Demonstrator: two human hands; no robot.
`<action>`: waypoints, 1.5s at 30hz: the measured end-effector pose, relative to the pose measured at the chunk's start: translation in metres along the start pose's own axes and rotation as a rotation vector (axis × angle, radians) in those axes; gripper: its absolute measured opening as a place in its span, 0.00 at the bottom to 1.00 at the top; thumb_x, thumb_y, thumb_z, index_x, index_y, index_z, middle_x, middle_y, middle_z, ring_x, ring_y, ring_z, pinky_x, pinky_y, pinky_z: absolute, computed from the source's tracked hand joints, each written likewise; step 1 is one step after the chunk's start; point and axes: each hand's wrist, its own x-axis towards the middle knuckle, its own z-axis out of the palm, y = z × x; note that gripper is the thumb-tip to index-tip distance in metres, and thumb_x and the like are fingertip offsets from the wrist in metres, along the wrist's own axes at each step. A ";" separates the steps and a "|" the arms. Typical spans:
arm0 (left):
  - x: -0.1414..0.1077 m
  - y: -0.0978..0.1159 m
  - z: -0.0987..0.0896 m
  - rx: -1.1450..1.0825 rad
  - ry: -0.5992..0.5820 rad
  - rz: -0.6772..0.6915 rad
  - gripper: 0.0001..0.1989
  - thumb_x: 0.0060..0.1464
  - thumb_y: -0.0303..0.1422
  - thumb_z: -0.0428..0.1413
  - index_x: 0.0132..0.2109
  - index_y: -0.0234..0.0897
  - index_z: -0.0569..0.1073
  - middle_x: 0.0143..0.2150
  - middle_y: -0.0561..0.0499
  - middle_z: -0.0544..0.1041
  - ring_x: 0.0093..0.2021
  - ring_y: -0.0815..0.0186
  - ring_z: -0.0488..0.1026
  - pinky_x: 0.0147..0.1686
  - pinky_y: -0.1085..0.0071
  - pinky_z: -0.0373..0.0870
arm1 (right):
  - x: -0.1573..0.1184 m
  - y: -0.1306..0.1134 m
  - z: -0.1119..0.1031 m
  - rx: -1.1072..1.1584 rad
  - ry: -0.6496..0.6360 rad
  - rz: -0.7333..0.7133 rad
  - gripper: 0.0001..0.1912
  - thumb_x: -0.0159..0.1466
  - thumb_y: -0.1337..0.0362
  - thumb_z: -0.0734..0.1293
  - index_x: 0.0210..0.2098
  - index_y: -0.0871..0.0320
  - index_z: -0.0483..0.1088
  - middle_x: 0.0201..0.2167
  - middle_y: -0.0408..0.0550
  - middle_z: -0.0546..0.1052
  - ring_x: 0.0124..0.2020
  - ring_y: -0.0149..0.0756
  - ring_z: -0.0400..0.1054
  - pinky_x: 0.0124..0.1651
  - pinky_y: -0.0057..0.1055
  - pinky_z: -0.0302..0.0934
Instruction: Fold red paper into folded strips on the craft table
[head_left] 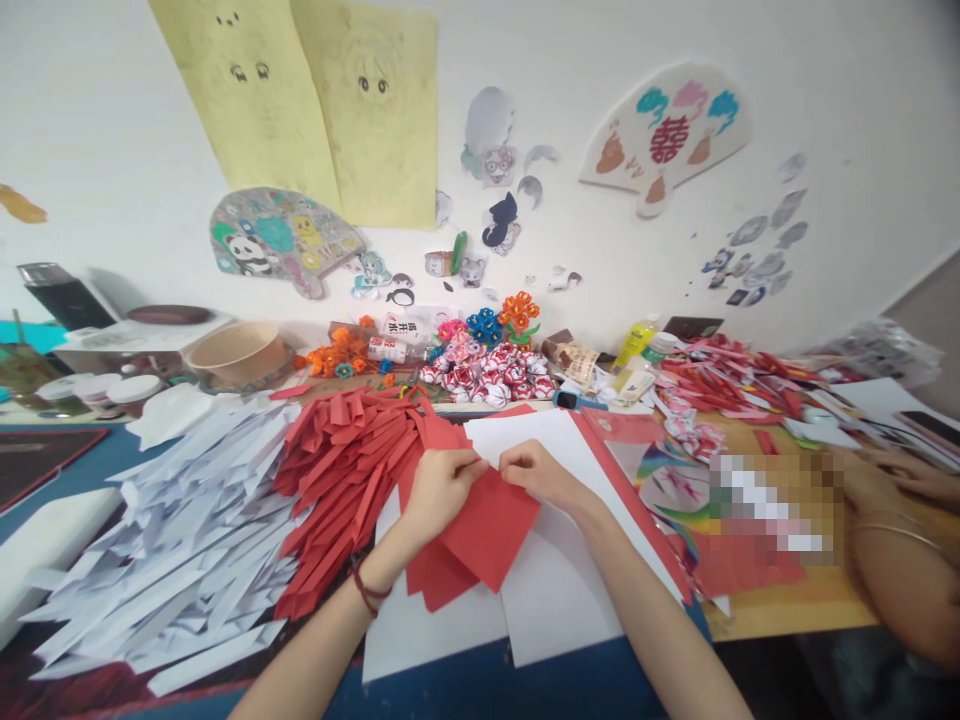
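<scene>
Both hands meet over red paper squares (495, 530) near the middle of the desk. My left hand (448, 490) pinches the upper left edge of the top red square. Across from it, my right hand (534, 472) has its fingers closed on the same square's upper edge. More red sheets lie fanned beneath, on white paper sheets (555, 600). Left of my hands are a pile of folded red paper strips (337, 490) and a larger pile of folded white strips (195, 540).
Flower crafts (487, 370), a round tan container (238, 355) and a yellow bottle (636, 345) stand along the wall. At the right, another person's hands and arm (900, 540) rest by a wooden board (780, 610). A white box (52, 550) is far left.
</scene>
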 end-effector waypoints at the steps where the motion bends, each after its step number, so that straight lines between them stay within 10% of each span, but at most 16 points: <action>1: 0.001 -0.001 -0.001 -0.004 0.009 -0.005 0.20 0.55 0.39 0.50 0.20 0.35 0.57 0.19 0.57 0.52 0.23 0.72 0.49 0.25 0.73 0.45 | 0.000 0.000 0.000 0.003 0.005 -0.003 0.07 0.51 0.69 0.59 0.17 0.60 0.61 0.16 0.38 0.57 0.21 0.25 0.49 0.24 0.25 0.42; 19: 0.008 -0.010 -0.031 -0.040 0.156 -0.047 0.20 0.52 0.40 0.53 0.19 0.35 0.58 0.19 0.56 0.51 0.23 0.72 0.50 0.25 0.74 0.46 | -0.001 0.003 -0.006 -0.018 0.016 0.035 0.09 0.51 0.70 0.59 0.16 0.60 0.65 0.15 0.39 0.64 0.20 0.26 0.57 0.24 0.24 0.49; 27: 0.009 -0.021 -0.051 -0.470 0.535 -0.141 0.15 0.53 0.43 0.54 0.27 0.35 0.68 0.23 0.56 0.63 0.24 0.72 0.56 0.25 0.76 0.54 | 0.000 0.000 -0.009 0.107 0.114 0.055 0.10 0.58 0.66 0.61 0.22 0.60 0.68 0.17 0.40 0.65 0.20 0.27 0.57 0.24 0.24 0.49; 34: 0.006 -0.004 -0.018 -0.404 0.340 -0.139 0.20 0.56 0.45 0.51 0.24 0.35 0.59 0.23 0.57 0.55 0.24 0.73 0.52 0.24 0.76 0.51 | -0.007 -0.005 0.000 0.275 -0.211 -0.049 0.32 0.55 0.35 0.61 0.32 0.60 0.70 0.22 0.45 0.70 0.23 0.31 0.62 0.28 0.27 0.58; 45: 0.000 -0.003 -0.004 -0.720 0.102 -0.332 0.21 0.51 0.49 0.54 0.26 0.35 0.60 0.23 0.58 0.59 0.22 0.75 0.54 0.22 0.77 0.51 | -0.011 -0.004 -0.003 0.378 -0.198 -0.004 0.33 0.43 0.41 0.74 0.38 0.61 0.75 0.31 0.51 0.77 0.36 0.42 0.70 0.37 0.33 0.64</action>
